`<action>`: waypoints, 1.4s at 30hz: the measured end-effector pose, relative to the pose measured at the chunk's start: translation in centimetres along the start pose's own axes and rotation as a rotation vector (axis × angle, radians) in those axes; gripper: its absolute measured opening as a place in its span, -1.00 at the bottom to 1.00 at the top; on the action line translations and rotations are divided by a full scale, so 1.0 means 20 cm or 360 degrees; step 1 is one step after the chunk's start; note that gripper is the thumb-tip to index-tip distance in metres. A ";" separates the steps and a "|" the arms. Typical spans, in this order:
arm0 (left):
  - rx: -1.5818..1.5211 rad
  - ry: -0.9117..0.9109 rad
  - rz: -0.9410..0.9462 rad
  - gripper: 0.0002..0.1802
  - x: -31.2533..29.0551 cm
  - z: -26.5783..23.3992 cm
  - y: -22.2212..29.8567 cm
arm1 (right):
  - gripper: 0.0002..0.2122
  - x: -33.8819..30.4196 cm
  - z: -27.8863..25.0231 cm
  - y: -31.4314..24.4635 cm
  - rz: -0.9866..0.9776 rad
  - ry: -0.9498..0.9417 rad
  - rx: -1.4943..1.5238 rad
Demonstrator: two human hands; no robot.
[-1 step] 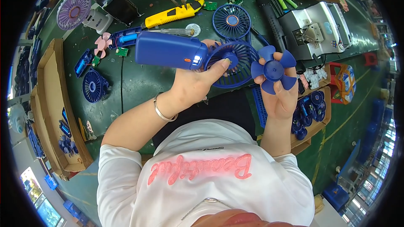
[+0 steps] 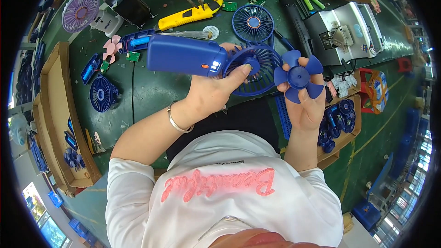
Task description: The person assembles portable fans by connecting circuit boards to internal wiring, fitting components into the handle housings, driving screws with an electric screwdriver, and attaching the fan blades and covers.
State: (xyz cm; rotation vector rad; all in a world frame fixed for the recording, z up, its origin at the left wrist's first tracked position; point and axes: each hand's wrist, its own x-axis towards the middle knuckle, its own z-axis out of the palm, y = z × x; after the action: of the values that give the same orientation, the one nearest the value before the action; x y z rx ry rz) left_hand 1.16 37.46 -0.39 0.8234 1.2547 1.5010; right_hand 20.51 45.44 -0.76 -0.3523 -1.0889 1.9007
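My left hand (image 2: pixel 212 91) is closed around the neck of a blue handheld fan (image 2: pixel 181 55), its thumb pressed on the hub inside the round cage. The fan's handle points left, with a lit display and a small orange button near the cage. No blades show inside that open cage (image 2: pixel 264 76). Just to its right, my right hand (image 2: pixel 307 109) grips a blue five-bladed fan impeller (image 2: pixel 299 78) with its hub side facing up. Beyond the cage, a round blue fan grille (image 2: pixel 252 23) with an orange-ringed centre lies on the green bench.
A yellow utility knife (image 2: pixel 190 17) and a screwdriver (image 2: pixel 188 34) lie behind the handle. Left are a pink impeller (image 2: pixel 112 48), another blue fan head (image 2: pixel 102 93) and a cardboard tray (image 2: pixel 50 105). A metal machine (image 2: pixel 340 34) stands right, above a box of blue fans (image 2: pixel 337 121).
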 end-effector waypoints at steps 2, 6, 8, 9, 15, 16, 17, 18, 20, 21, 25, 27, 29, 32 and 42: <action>0.0079 0.0027 0.0100 -0.73 -0.01 0.00 0.01 | -0.49 -0.01 -0.01 0.01 -0.0029 0.0024 -0.0024; 0.0424 0.0027 0.0356 -0.73 0.00 -0.01 0.00 | -0.51 -0.01 -0.01 0.02 -0.0057 0.0017 -0.0073; 0.0544 0.0008 0.0368 -0.73 0.00 -0.01 0.01 | -0.51 -0.01 -0.02 0.01 -0.0061 0.0008 -0.0105; 0.0545 0.0009 0.0368 -0.73 0.00 0.00 0.01 | -0.51 -0.01 -0.02 0.01 -0.0050 -0.0039 -0.0147; 0.0383 0.0073 0.0329 -0.73 0.01 0.02 -0.01 | -0.50 -0.01 0.04 0.03 -0.0173 0.0015 -0.0386; 0.0366 0.0072 0.0308 -0.72 0.02 0.02 -0.02 | -0.51 0.00 0.05 0.04 -0.0231 0.0080 -0.0409; 0.0347 0.0069 0.0288 -0.72 0.02 0.02 -0.03 | -0.51 0.00 0.05 0.04 -0.0233 0.0078 -0.0411; 0.0344 0.0068 0.0290 -0.72 0.03 0.02 -0.04 | -0.51 0.00 0.05 0.04 -0.0245 0.0087 -0.0459; 0.0288 0.0128 0.0284 -0.69 0.03 0.03 -0.07 | -0.52 0.00 0.04 0.05 -0.0258 0.0095 -0.0510; 0.0285 0.0127 0.0285 -0.69 0.04 0.03 -0.06 | -0.52 0.00 0.04 0.05 -0.0233 0.0096 -0.0523; 0.0249 0.0091 0.0219 -0.65 0.04 0.03 -0.05 | -0.51 0.00 0.04 0.05 -0.0189 0.0090 -0.0580; 0.0287 0.0103 0.0241 -0.64 0.04 0.02 -0.04 | -0.49 0.00 0.05 0.05 -0.0211 0.0108 -0.0566; 0.0253 0.0094 0.0256 -0.65 0.03 0.03 -0.02 | -0.46 0.00 0.07 0.04 -0.0237 0.0119 -0.0552; 0.0285 0.0111 0.0346 -0.66 0.03 0.02 -0.02 | -0.43 0.04 0.10 0.02 -0.0463 0.0152 -0.0414; 0.0093 0.0199 0.0246 -0.64 0.03 -0.01 -0.02 | -0.60 0.38 0.02 0.04 -0.0202 0.0298 -0.1397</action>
State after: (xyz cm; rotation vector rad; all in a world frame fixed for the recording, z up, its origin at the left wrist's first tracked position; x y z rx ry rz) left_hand 0.98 37.96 -0.83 0.8935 1.3575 1.6675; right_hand 15.51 51.24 0.07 -0.8973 -1.7211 1.1569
